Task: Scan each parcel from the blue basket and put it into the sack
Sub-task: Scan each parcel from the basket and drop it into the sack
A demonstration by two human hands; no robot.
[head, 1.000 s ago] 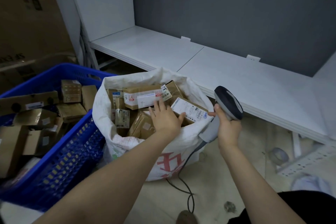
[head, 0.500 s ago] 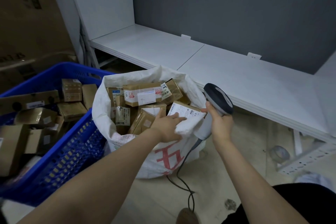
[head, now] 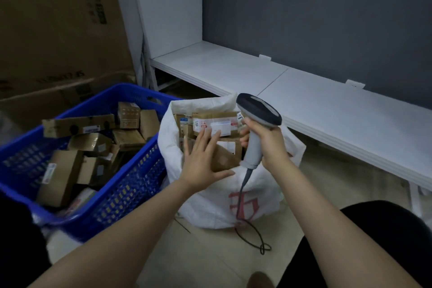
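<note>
1. While the right hand point(head: 268, 145) is clenching the pale grey handle of the scanner point(head: 254, 145), the scanner's dark head is sitting above the fist at the centre of the frame, over the far right part of the sack's mouth.
2. The left hand point(head: 202, 159) is lying flat just left of centre, its fingers straight and spread, grasping nothing.
3. It is hovering over a brown parcel point(head: 225, 159) inside the sack's mouth; it seems to be resting on that parcel, though the angle is hiding any contact.
4. The sack point(head: 210, 196), white with a red mark on its front, is standing on the floor at the centre of the frame, its side pressing against the wall of the blue basket point(head: 131, 166).
5. A long labelled parcel point(head: 215, 121) is lying across the far side of the sack's mouth, just above the left fingertips in the frame, with more brown boxes packed beside it.
6. The blue basket is filling the left of the frame and holding a heap of brown parcels, among them a flat carton point(head: 77, 124) lying across the top and a tall box point(head: 60, 175) leaning at the lower left.
7. The cable point(head: 243, 192) is hanging from the scanner's handle down the sack's front and looping on the floor at lower centre.
8. A white shelf point(head: 327, 105) is running from upper centre to the right edge, and large cardboard cartons point(head: 58, 30) are filling the upper left.
</note>
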